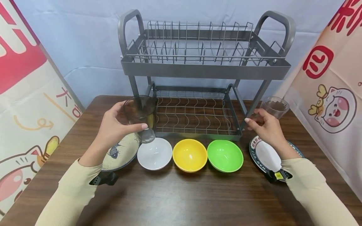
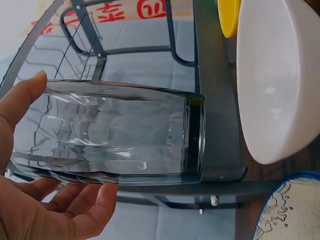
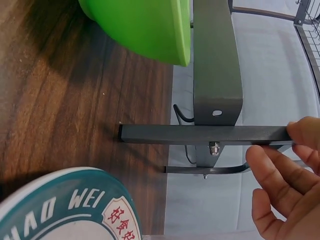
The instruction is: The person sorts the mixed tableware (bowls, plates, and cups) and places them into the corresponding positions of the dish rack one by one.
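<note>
My left hand (image 1: 114, 127) grips a tall dark-tinted drinking glass (image 1: 139, 108), thumb on one side and fingers on the other. In the head view the glass is at the rack's front left corner, above the white bowl (image 1: 154, 153). The left wrist view shows its see-through body (image 2: 115, 132) and thick base. On the other side, my right hand (image 1: 267, 128) pinches the front right leg (image 3: 175, 134) of the grey two-tier dish rack (image 1: 206, 71) between thumb and index finger. A clear glass (image 1: 275, 106) is just behind that hand, partly hidden by it.
A yellow bowl (image 1: 190, 156) and a green bowl (image 1: 225, 156) line up beside the white one before the rack. A fish-patterned plate (image 1: 124, 150) lies at left, partly under my left arm; a green-rimmed plate (image 1: 255, 153) lies at right.
</note>
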A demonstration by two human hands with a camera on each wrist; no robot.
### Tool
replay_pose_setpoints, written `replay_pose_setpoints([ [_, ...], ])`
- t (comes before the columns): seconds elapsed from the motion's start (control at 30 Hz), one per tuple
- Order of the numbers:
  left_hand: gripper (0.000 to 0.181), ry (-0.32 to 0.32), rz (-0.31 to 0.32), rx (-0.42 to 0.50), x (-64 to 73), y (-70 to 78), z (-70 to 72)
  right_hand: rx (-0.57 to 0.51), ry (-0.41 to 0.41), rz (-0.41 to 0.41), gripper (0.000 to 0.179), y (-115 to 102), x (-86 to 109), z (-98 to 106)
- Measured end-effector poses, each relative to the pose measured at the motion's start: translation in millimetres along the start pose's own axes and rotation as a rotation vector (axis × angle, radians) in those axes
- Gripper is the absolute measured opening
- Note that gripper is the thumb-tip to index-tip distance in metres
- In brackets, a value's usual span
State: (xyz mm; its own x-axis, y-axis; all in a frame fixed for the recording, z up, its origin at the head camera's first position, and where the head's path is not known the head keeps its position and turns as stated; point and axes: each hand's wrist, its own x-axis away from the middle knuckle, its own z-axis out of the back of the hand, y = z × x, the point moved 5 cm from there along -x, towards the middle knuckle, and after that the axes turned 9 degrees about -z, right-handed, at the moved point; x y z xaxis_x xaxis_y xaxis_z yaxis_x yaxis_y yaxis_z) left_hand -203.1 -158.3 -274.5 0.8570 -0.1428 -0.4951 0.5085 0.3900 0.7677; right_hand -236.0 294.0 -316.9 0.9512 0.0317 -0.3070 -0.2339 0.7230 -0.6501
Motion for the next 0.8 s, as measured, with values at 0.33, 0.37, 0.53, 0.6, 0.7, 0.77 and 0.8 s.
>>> replay_pose_setpoints([
  [0.33,0.074,-0.055,0.004,-0.046,1.1,9.6,-14.8,0.042,-0.041,-0.092,0.046,-9.1,5.8,1.2],
  [0.37,0.075,-0.059,0.006,-0.045,1.3,10.1,-15.9,0.047,-0.040,-0.103,0.047,-10.8,6.7,1.1],
  [0.53,0.079,-0.090,0.013,-0.025,-0.6,12.0,-21.3,0.045,-0.014,-0.150,0.049,-18.7,10.4,3.4],
  [0.6,0.079,-0.101,0.019,-0.007,-2.1,12.2,-22.5,0.024,-0.007,-0.171,0.048,-21.2,11.9,5.6],
  [0.7,0.079,-0.115,0.038,0.027,-3.9,12.7,-23.9,-0.027,-0.001,-0.185,0.046,-24.3,14.5,8.8],
  [0.77,0.078,-0.124,0.055,0.054,-4.6,12.7,-24.8,-0.061,0.002,-0.181,0.044,-26.0,16.1,10.2],
  [0.8,0.078,-0.127,0.064,0.067,-5.0,12.6,-25.6,-0.074,0.009,-0.176,0.043,-27.0,16.9,10.8],
])
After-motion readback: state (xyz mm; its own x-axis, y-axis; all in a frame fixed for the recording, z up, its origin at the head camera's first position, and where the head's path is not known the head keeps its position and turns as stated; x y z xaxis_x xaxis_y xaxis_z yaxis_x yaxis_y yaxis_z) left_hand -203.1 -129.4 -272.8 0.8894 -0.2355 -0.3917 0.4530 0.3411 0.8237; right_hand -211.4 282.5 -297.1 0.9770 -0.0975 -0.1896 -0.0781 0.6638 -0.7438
